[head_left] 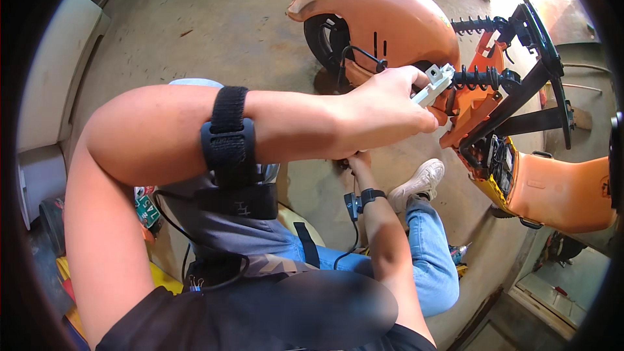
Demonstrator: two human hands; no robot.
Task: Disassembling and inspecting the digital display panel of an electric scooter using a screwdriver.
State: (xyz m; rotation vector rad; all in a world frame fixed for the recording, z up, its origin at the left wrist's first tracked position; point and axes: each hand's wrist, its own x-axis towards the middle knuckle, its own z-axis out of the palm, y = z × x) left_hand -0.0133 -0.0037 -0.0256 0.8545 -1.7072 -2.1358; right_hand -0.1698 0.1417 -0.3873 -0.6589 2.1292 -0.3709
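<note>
My left hand reaches across to the scooter, thumb and fingers closed around a light-grey plastic or metal bracket-like piece. That piece sits right beside the end of a black coil-spring shock absorber; whether they touch, I cannot tell. Beyond the hand is the orange rear fender over a black wheel. Lower down, my right hand lies partly behind my left forearm. Its fingers are mostly hidden, with something small and dark near them.
The scooter's dark frame and an orange body part with exposed wiring fill the right side. A jeans leg and white shoe rest on the concrete floor. A white cabinet stands left.
</note>
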